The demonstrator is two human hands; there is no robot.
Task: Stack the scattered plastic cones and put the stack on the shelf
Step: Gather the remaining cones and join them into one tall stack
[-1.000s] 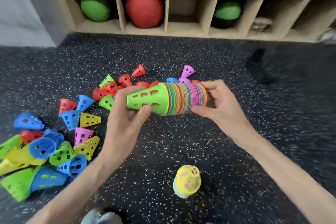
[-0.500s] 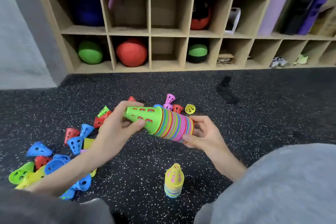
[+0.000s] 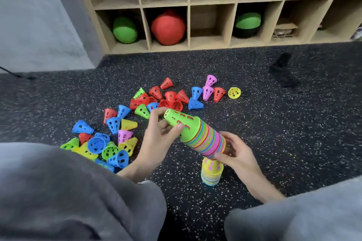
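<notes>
from the head view, the only one there is, the job looks somewhere past the middle but far from finished. the person holds a long stack (image 3: 203,137) of nested cones slanted in the air, its green tip up and to the left. the left hand (image 3: 158,135) is closed around that green tip end, thumb on the near side and fingers on the far side. the right hand (image 3: 234,152) curls around the wide bottom end, fingers loosely cupping the rims. right under that bottom end a second short stack (image 3: 212,171) with a yellow cone on top stands upright on the floor (image 3: 284,133); the held stack seems to be just above it or touching it, though the overlap hides which.

plenty is left. a big loose pile of cones (image 3: 109,143) lies to the left, more red ones (image 3: 166,100) sit behind the hands, and a small group ending in a yellow cone (image 3: 234,92) lies farther right. all of these still need gathering. the shelf (image 3: 188,6) stands well beyond, and one bottom compartment between the red ball (image 3: 168,28) and the green-topped one (image 3: 247,24) shows nothing but what may be a box at its back. nothing stacked has reached the shelf yet.
</notes>
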